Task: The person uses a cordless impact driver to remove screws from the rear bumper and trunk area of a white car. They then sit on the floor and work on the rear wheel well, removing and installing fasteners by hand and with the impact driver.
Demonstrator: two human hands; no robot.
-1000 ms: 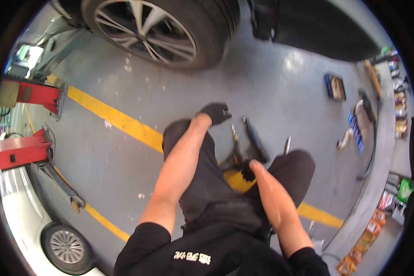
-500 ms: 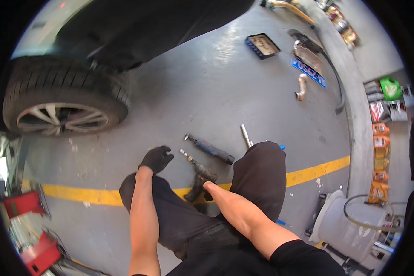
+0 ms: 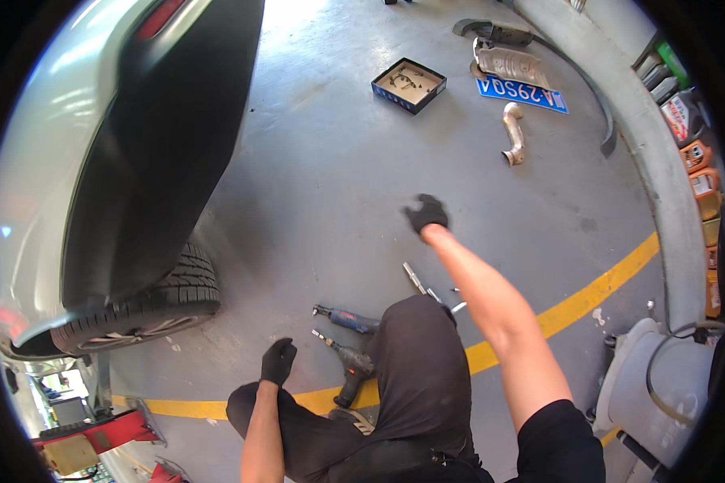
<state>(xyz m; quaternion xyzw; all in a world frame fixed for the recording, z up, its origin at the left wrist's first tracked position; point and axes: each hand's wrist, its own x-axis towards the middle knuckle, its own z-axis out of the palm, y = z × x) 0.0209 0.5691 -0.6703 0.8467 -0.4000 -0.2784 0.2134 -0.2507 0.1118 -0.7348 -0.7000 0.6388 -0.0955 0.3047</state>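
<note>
My left hand [image 3: 278, 361], in a black glove, rests by my left knee with nothing in it. My right hand [image 3: 427, 213], also gloved, is stretched out in front over the grey floor and holds nothing; its fingers look loosely curled. Just beyond my knees lie a black power drill [image 3: 348, 369], a blue-handled tool [image 3: 350, 320] and a metal bar [image 3: 416, 278] on the floor. The drill lies a short way right of my left hand.
A car's dark rear body [image 3: 165, 145] and tyre [image 3: 141, 310] fill the left. A yellow floor line [image 3: 596, 294] crosses under my legs. Far ahead lie a blue parts tray [image 3: 408, 84], a blue plate [image 3: 522, 93], a metal pipe [image 3: 513, 133]. Red lift arm [image 3: 97, 435] at lower left.
My view has swung right, so the car and tyre moved left. My right hand has lifted off my knee and reached forward over the floor. My left hand stays by my knee.
</note>
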